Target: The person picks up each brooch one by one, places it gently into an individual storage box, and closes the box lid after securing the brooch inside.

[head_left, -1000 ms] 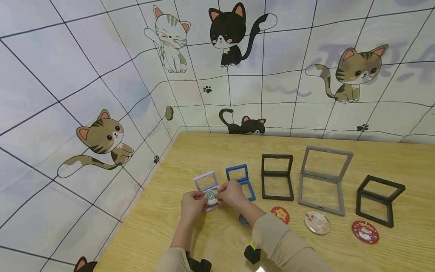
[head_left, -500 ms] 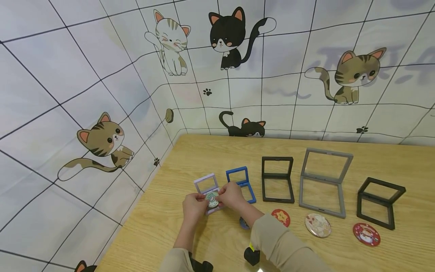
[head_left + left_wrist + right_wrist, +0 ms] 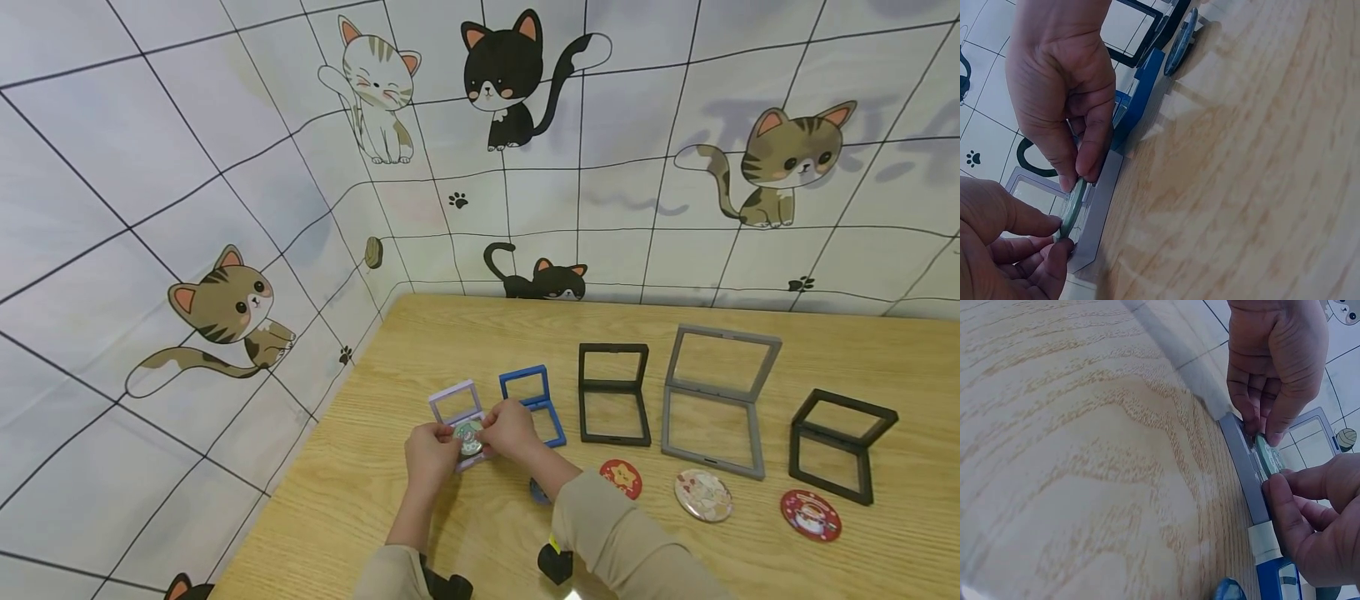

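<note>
Between both hands is a round green badge (image 3: 468,437) with a cartoon print, held over the lower half of an opened pale purple display frame (image 3: 456,402). My left hand (image 3: 431,454) pinches its left edge between thumb and fingers. On the opposite edge, my right hand (image 3: 512,429) pinches it the same way. In the left wrist view the badge (image 3: 1071,209) is tilted, close to the frame's lower half (image 3: 1100,215). The right wrist view shows the badge (image 3: 1269,456) just above that frame part (image 3: 1244,469); whether they touch, I cannot tell.
Right of the hands stand opened frames: blue (image 3: 555,423), black (image 3: 613,385), large grey (image 3: 712,396) and a second black one (image 3: 832,442). Before them lie a blue badge (image 3: 538,490), a red star badge (image 3: 621,478), a cream badge (image 3: 703,495) and a red badge (image 3: 811,515).
Both hands and the badge have shifted very slightly to the right over the purple frame. The pinch on both edges is kept. Other things stay in place.
</note>
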Demonstrator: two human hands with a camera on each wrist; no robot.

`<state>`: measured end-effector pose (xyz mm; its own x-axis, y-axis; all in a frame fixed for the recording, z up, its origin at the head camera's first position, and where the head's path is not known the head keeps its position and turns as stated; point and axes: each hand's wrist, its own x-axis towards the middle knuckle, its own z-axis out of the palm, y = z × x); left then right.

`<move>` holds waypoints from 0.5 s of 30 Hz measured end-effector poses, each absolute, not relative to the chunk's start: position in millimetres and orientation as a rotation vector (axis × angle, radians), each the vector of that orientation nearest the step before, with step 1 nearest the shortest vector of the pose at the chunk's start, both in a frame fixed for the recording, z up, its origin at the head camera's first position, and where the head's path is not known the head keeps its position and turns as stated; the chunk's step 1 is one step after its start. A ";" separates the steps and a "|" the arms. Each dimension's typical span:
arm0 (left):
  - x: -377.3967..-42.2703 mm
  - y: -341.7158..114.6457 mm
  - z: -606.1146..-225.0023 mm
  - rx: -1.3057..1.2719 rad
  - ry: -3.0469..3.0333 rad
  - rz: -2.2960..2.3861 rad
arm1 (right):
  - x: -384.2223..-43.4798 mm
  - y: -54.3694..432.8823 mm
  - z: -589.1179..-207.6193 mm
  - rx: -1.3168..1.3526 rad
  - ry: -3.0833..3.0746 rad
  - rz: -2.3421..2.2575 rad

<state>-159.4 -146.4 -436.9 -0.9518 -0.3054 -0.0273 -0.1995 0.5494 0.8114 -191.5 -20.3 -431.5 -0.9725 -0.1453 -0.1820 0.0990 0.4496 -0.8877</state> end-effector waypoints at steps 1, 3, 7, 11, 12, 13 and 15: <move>-159.2 -146.3 -436.8 0.433 -2.661 -1.367 | -191.7 -20.5 -431.7 -0.037 2.469 -1.534; -158.7 -145.9 -436.6 0.432 -2.662 -1.361 | -192.0 -20.8 -432.3 -0.037 2.466 -1.531; -157.8 -145.3 -435.5 0.428 -2.671 -1.355 | -192.5 -21.0 -433.3 -0.045 2.478 -1.517; -157.8 -145.2 -435.8 0.427 -2.678 -1.339 | -192.6 -21.1 -434.5 -0.052 2.499 -1.492; -157.9 -145.1 -436.2 0.425 -2.679 -1.333 | -192.5 -21.2 -434.6 -0.052 2.502 -1.489; -158.1 -145.1 -436.6 0.426 -2.680 -1.327 | -192.4 -21.3 -434.6 -0.054 2.506 -1.484; -158.2 -145.0 -436.9 0.416 -2.680 -1.315 | -192.0 -21.4 -434.0 -0.053 2.507 -1.481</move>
<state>-158.2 -145.0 -436.9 -0.9540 -0.2998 -0.0073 -0.1893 0.5830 0.7901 -192.0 -21.4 -434.0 -0.9731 -0.1468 -0.1774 0.0846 0.4886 -0.8684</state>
